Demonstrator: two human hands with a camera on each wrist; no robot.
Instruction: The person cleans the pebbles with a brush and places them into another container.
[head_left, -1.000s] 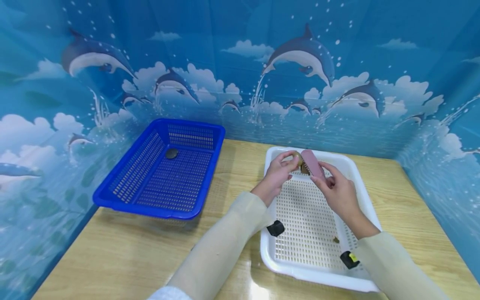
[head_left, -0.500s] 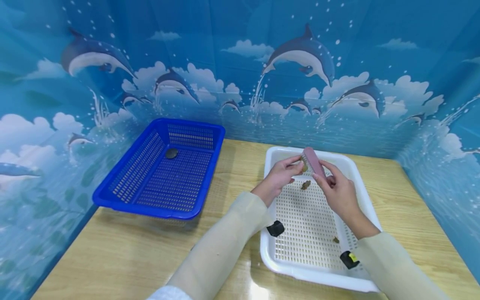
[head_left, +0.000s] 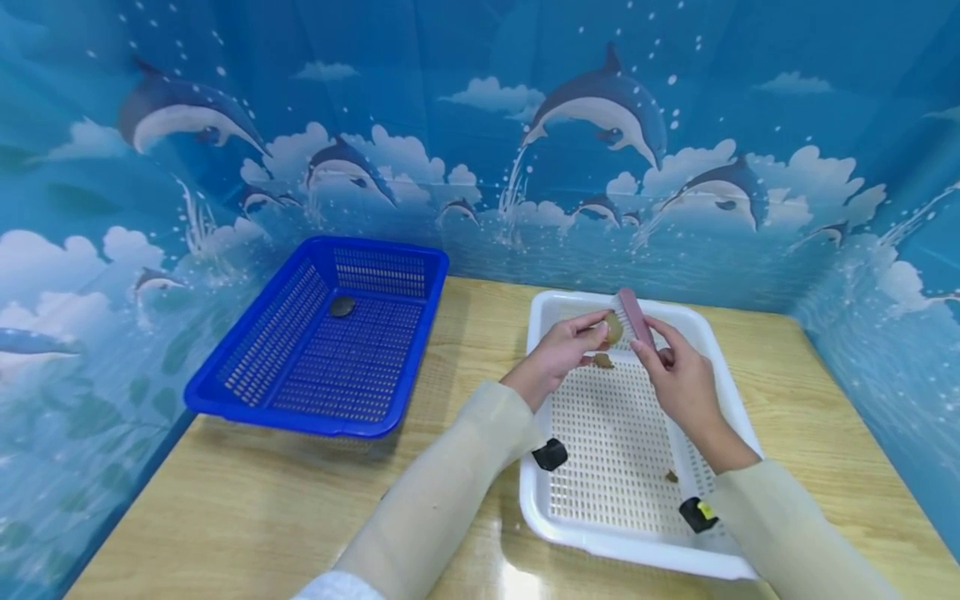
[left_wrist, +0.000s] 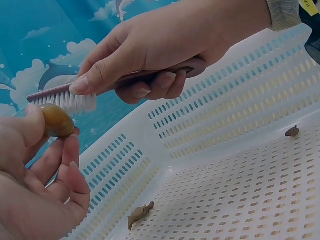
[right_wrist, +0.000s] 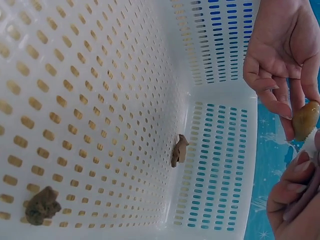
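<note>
My left hand (head_left: pixel 557 354) pinches a smooth, rounded yellow-brown clam-like shell (left_wrist: pixel 56 120) between thumb and fingers, above the far end of the white basket (head_left: pixel 570 539). My right hand (head_left: pixel 681 383) grips a dusky-pink brush (head_left: pixel 634 317) by its handle. In the left wrist view its white bristles (left_wrist: pixel 75 101) point down over the shell's upper side, touching or very close to it. A brown, mud-like lump (left_wrist: pixel 140 215) lies on the basket floor below the hands. A smaller brown lump (right_wrist: pixel 42 206) lies nearer the basket's other end.
On the left of the wooden table (head_left: pixel 247 500) stands a blue basket (head_left: pixel 300 425) with one dark, rounded thing (head_left: pixel 342 307) in it. A dolphin-printed curtain (head_left: pixel 480 167) closes off the back and sides. Black wrist devices (head_left: pixel 550 455) sit by both forearms.
The brush has tilted and moved slightly right, showing more of the shell. A brown lump seen against the shell at first dropped to the basket floor. Both hands keep their holds.
</note>
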